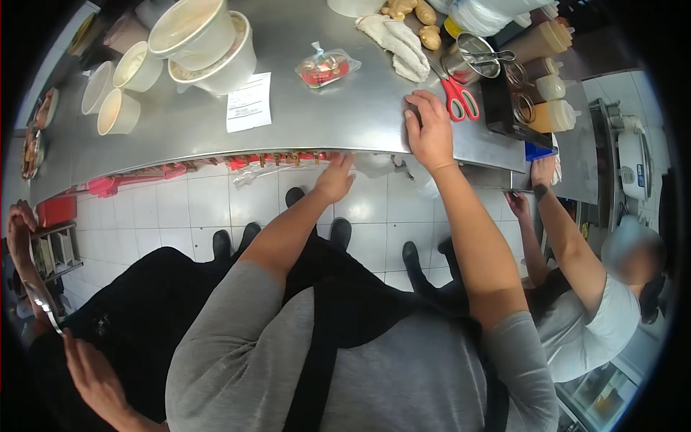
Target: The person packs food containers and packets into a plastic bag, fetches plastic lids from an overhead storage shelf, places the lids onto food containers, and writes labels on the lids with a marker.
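Note:
At the counter's front edge, my left hand (335, 178) reaches to the red packets (288, 160) hanging just below it. Its fingers look apart, the tips partly hidden by the edge, and no held object shows. My right hand (432, 133) rests open on the steel counter (345, 119), thumb apart from the fingers. Just right of it lie red-handled scissors (461, 99), beside a metal container (470, 59) with utensils. A folded white cloth (397, 47) is above that hand. A clear bag with red contents (326, 68) and a printed paper (249, 102) lie farther left.
Stacked tubs (216, 61) and smaller cups (119, 111) occupy the left. Ginger (430, 36) and sauce bottles (561, 115) stand at the back and right. One co-worker (583, 309) is at the right; another person's hand (93, 378) shows at lower left near a metal utensil.

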The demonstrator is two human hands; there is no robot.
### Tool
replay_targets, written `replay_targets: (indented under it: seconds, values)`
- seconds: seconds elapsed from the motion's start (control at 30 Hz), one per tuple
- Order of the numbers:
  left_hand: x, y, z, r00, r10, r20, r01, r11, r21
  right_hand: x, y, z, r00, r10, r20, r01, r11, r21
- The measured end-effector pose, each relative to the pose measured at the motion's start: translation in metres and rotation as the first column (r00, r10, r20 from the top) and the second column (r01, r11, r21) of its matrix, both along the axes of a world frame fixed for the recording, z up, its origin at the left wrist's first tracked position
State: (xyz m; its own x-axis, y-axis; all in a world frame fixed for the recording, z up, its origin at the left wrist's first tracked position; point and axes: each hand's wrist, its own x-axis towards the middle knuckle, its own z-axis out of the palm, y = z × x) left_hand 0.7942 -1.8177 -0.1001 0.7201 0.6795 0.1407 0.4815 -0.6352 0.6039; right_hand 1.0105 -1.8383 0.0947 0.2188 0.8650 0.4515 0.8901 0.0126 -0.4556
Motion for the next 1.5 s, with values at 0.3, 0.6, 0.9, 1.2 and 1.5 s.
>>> replay_targets:
  seconds: [0.3, 0.6, 0.9, 1.2, 1.5]
  values:
    - [0.114, 0.045, -0.04, 0.98, 0.099, 0.173, -0.119, 0.986, 0.113, -0.007, -0.001, 0.005, 1.0, -0.006, 0.011, 0.006, 1.0, 0.015]
    - [0.182, 0.061, -0.065, 0.984, 0.154, 0.092, -0.152, 0.988, -0.036, -0.001, -0.006, 0.008, 1.0, 0.009, -0.028, -0.009, 1.0, 0.002]
    - [0.166, 0.064, -0.072, 0.979, 0.206, -0.006, -0.206, 0.977, -0.051, 0.001, -0.007, 0.005, 0.999, 0.024, -0.046, -0.023, 0.999, 0.024]
    - [0.156, 0.065, -0.068, 0.975, 0.211, -0.067, -0.215, 0.975, -0.06, 0.004, -0.005, 0.006, 0.995, 0.037, -0.09, -0.03, 0.997, 0.077]
    - [0.144, 0.059, -0.058, 0.97, 0.242, 0.01, -0.242, 0.97, -0.012, 0.005, -0.008, 0.007, 0.996, 0.041, -0.082, -0.033, 0.995, 0.098]
